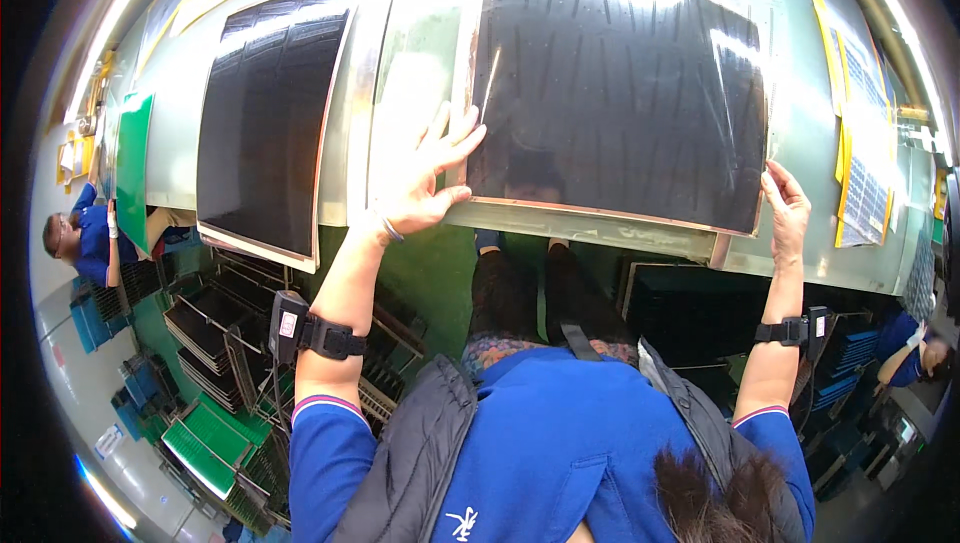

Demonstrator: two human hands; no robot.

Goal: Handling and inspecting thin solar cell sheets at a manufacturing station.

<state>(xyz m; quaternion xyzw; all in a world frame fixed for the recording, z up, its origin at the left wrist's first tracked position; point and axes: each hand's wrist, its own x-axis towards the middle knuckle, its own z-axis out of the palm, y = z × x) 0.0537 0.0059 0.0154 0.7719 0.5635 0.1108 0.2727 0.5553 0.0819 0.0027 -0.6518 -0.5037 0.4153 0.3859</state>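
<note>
A large glossy black panel [620, 103] with a thin copper-coloured edge lies before me on a pale, brightly lit worktop [800, 143]. My left hand [435, 178] is open at its near left edge, fingers spread and thumb out, the fingertips touching the border. At the near right corner, my right hand [787, 205] is closed, with thumb and forefinger on the panel's edge. A second black panel [268, 113], also with a coppery edge, lies to the left, its near end jutting past the worktop's front.
Racks of dark panels [215, 328] and a green panel [215, 443] stand below at left; blue-edged stacks [845, 358] are at right. Yellow-edged patterned sheets [865, 133] lie far right. One person [90, 233] works at left beside a green board [132, 168], another [905, 353] at right.
</note>
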